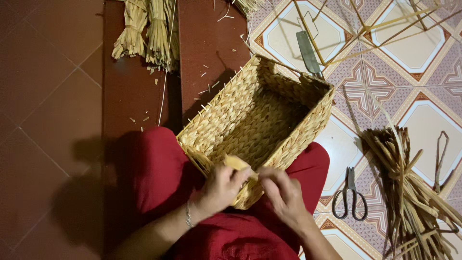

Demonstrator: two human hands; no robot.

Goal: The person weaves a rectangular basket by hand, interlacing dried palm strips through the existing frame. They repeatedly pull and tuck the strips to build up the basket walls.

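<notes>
From the head camera I look straight down at my lap, covered in red cloth (231, 236), where a rectangular woven basket (250, 120) of pale straw rests tilted, its open mouth turned up toward the camera. The walls and bottom look fully plaited; only the near rim, at the corner closest to me, seems unfinished, so I judge the weaving nearly done, with the edge left to close.

My left hand (219, 188) is curled on that near rim, fingers narrow, pinching a flat straw strip (237, 162) that sticks up from the edge. My right hand (284, 192) sits just beside it, fingertips drawn together at the same spot on the rim; I cannot tell whether they grip a strand or only press.

On the patterned tile floor (423, 110) at my right lie scissors (350, 195) and a loose sheaf of dry stalks (409, 192). Beyond the basket's far corner lies a flat blade (307, 50) beside a thin stick frame (385, 24). Tied straw bundles (147, 33) lie on the dark red floor at the far left.
</notes>
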